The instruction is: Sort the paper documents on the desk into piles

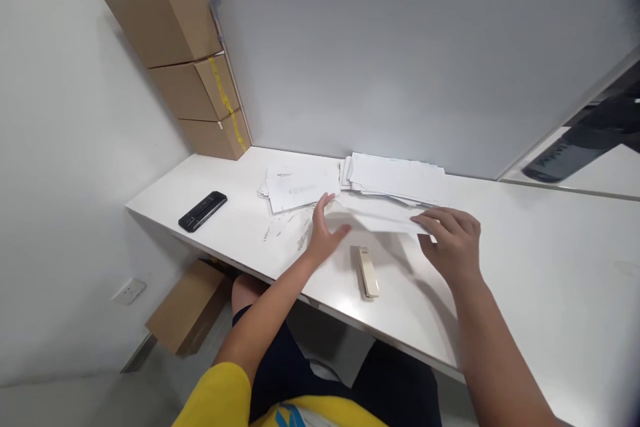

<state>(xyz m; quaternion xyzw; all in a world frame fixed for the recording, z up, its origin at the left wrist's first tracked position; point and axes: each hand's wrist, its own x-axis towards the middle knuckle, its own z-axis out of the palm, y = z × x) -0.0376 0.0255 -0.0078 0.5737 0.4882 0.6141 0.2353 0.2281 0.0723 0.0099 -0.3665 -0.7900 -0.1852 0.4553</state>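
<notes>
from a head-worn view, the raised white paper (387, 219) is blurred at its left end, and whether it is one sheet or several is hard to tell. its right end is hidden by the right hand (453, 240), whose fingers are clamped on that corner. the left hand (325, 235) has thumb and forefinger spread wide by the paper's left end; whether they touch it cannot be made out. the paper hangs between the two hands, above the white desk (530, 267). nearer the person lies a cream stapler (369, 272). behind are a left paper pile (300, 188) (its faint print is unreadable) and a right paper pile (395, 173), its front partly covered by the raised paper. a dark object (590, 137) is cut off at the right edge.
</notes>
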